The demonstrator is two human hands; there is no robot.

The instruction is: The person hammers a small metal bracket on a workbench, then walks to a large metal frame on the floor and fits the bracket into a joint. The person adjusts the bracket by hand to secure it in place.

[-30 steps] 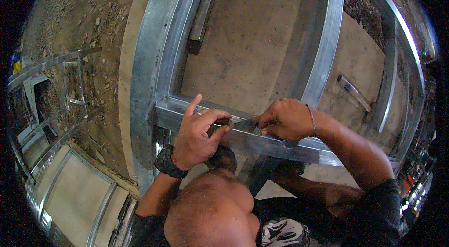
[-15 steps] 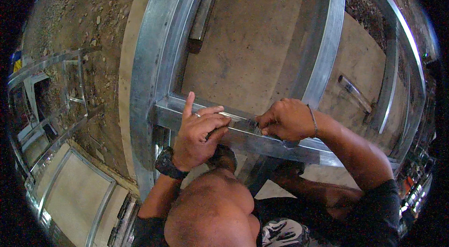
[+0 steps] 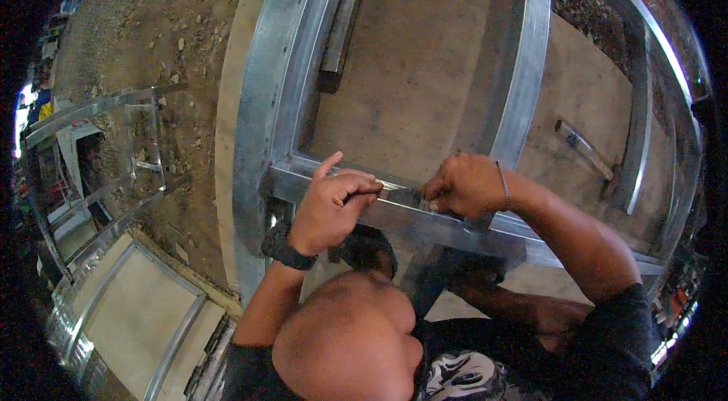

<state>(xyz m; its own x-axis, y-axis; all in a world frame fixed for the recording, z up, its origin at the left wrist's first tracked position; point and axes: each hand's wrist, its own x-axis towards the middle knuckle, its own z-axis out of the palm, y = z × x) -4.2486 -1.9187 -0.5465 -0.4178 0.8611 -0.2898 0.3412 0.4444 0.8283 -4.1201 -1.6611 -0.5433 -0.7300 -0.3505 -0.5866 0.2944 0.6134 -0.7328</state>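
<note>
My left hand (image 3: 334,207) is over a galvanised steel crosspiece (image 3: 485,238) of a metal frame, thumb and index finger pressed together at its upper edge and the other fingers partly raised. A little to the right, my right hand (image 3: 466,187) is curled closed on the same crosspiece, its fingertips pinched at the edge. Between the two sets of fingertips shows a small, thin greyish piece (image 3: 406,196); its kind is too small to tell, and which hand grips it I cannot make out.
Long steel channels (image 3: 527,59) run away from the crosspiece over a brown board (image 3: 409,59). A short metal tube (image 3: 584,150) lies at the right. Further frames (image 3: 144,139) stand on stony ground at the left, near a pale panel (image 3: 129,317) with metal edging.
My left hand has tilted, and its index finger and thumb have closed together nearer my right hand. The whole view has shifted slightly; my right hand stays closed at the crosspiece.
</note>
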